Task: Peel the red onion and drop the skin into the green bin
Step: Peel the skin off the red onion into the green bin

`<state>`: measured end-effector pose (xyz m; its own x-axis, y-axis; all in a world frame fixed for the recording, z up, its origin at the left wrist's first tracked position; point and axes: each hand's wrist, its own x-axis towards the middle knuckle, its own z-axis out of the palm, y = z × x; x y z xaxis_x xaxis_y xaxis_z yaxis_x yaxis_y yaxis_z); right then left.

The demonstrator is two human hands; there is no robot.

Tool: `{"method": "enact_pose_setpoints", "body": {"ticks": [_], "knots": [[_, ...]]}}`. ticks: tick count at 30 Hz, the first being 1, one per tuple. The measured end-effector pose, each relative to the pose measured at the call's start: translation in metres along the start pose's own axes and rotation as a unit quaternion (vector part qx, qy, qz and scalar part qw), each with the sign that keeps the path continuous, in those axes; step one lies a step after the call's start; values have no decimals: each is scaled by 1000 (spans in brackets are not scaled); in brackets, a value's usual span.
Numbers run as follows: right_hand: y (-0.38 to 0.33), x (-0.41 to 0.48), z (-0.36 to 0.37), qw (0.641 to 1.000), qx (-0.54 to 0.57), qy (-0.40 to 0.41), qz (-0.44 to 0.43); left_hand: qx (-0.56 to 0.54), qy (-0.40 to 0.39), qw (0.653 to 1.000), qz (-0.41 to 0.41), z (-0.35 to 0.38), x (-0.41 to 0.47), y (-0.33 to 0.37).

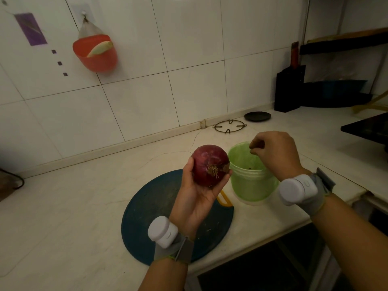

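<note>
Colours: onion [210, 164] dark red-purple, tan root tuft. bin [252, 181] translucent green, paler base. board [157, 217] dark blue, maybe teal; light is dim. handle [225, 199] at its edge orange-yellow. counter [63, 206] cream. tiles [189, 38] white, dark grout, one purple decal [31, 29]. wall cup [95, 53] red-orange. knife block [290, 89] black. wrist units [162, 232] white on grey straps.

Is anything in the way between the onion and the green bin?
No. The bin is open, with no lid, right beside the onion in the left hand. Only the right hand hangs over its rim.
</note>
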<state>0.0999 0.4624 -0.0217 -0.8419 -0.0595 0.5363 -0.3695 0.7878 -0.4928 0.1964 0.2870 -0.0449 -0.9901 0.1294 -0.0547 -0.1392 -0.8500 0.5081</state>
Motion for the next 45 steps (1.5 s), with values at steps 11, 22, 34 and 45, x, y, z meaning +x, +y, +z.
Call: {"method": "enact_pose_setpoints", "body": {"ticks": [11,22,34,45], "knots": [[-38,-8,-18,945,270,-152,-100,24,-3,1000,17,4,-1,0],[-57,-17,-34,920,92,-189,-331,166,-31,984,-58,4,-7,17],[-69,-19,-35,899,27,-234,-369,276,-4,960,-56,-3,-10,16],[-67,-24,-32,905,38,-246,-346,277,-19,956,-90,-10,-11,15]]}}
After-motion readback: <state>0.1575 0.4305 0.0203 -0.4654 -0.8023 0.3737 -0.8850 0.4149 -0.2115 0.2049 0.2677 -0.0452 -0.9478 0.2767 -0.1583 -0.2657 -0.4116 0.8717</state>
